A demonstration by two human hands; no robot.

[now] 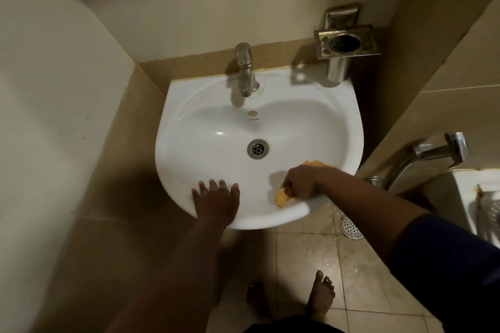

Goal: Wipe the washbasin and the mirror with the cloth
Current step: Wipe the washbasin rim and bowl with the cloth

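A white washbasin (189, 127) hangs on the wall below me, with a metal drain (257, 149) in its middle. My left hand (217, 201) rests flat on the basin's front rim, fingers spread and straight. My right hand (299, 182) grips a bunched orange cloth (282, 198) against the inner front right of the bowl; more of the cloth peeks out behind the wrist. The mirror is not in view.
A steel tap (246, 73) stands at the back of the basin. A metal holder (346, 40) is fixed to the wall at the back right. A hand sprayer (438, 151) and a toilet edge (476, 197) are at the right. A floor drain (351, 227) lies on the tiles.
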